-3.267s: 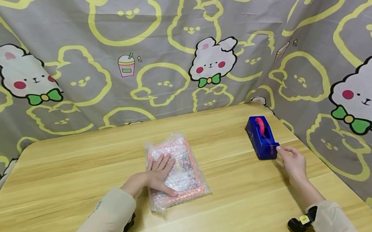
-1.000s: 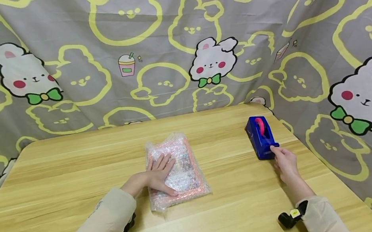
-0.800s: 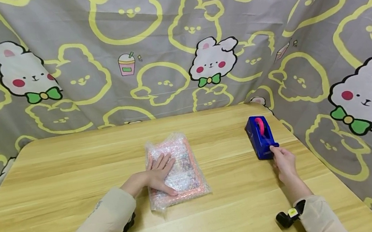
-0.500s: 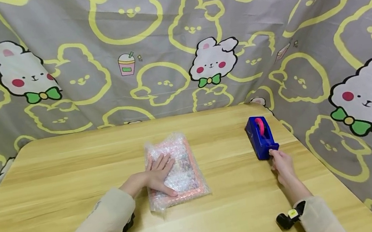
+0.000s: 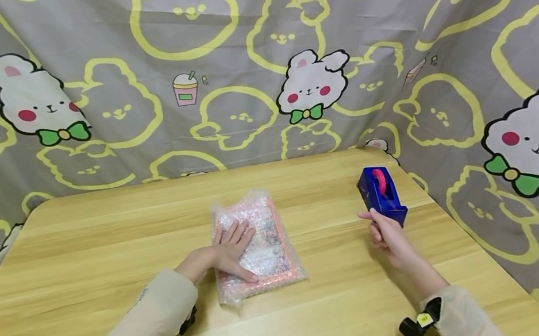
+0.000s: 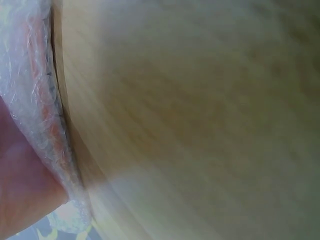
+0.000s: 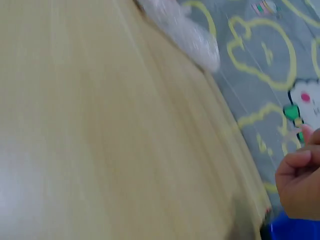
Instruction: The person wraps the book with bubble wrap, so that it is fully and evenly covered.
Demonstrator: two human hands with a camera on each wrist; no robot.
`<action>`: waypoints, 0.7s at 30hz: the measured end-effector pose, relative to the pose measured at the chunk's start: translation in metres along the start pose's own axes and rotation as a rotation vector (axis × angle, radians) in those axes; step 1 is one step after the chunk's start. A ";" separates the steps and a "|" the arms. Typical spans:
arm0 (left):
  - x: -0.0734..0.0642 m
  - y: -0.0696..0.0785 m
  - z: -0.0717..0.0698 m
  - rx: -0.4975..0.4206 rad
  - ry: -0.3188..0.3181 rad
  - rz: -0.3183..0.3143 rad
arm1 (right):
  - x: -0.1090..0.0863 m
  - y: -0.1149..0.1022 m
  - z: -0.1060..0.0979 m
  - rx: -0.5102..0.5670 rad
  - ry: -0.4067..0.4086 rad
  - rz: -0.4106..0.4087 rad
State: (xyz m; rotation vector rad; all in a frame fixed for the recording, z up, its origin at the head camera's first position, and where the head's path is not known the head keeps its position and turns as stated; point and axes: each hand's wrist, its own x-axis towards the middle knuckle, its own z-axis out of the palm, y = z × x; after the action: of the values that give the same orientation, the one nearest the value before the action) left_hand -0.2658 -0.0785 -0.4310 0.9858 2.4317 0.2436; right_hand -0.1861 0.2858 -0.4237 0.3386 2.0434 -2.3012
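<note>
Left of the table's middle, a flat pink-edged rectangular item wrapped in bubble wrap lies with my left hand resting on it, fingers spread. The left wrist view shows the edge of the bubble wrap beside that hand. At the right stands a blue tape dispenser with a pink-red tape roll. My right hand is in front of its left side with curled fingers. In the right wrist view, a faint translucent piece of tape juts from the right fingertips; the blue dispenser shows below.
A wooden table carries everything. Behind it and along the right side hangs a grey curtain with yellow outlines and cartoon rabbits. A black wrist camera sits at the right cuff.
My right hand has left the front of the dispenser and moved left and slightly up, with a piece of tape at its fingertips. The left hand and wrapped item have stayed put.
</note>
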 end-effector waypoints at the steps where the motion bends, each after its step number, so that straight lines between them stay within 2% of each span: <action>1: 0.000 0.000 0.000 0.000 -0.005 0.001 | -0.001 0.000 0.006 0.008 -0.038 -0.012; 7: -0.001 0.002 -0.002 -0.006 -0.026 -0.010 | -0.001 0.005 0.042 0.084 -0.331 -0.055; 10: -0.002 0.006 -0.005 0.021 -0.021 -0.023 | 0.000 0.009 0.062 0.136 -0.453 -0.019; 16: -0.002 0.013 -0.010 0.002 -0.035 -0.076 | 0.000 0.017 0.106 0.240 -0.630 0.092; 21: -0.001 0.014 -0.009 0.028 -0.053 -0.101 | -0.002 0.024 0.134 0.309 -0.799 0.130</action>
State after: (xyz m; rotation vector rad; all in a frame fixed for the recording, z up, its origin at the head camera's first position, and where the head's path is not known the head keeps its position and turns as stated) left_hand -0.2616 -0.0687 -0.4185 0.8673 2.4337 0.1469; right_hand -0.1979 0.1507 -0.4324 -0.3797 1.2481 -2.1542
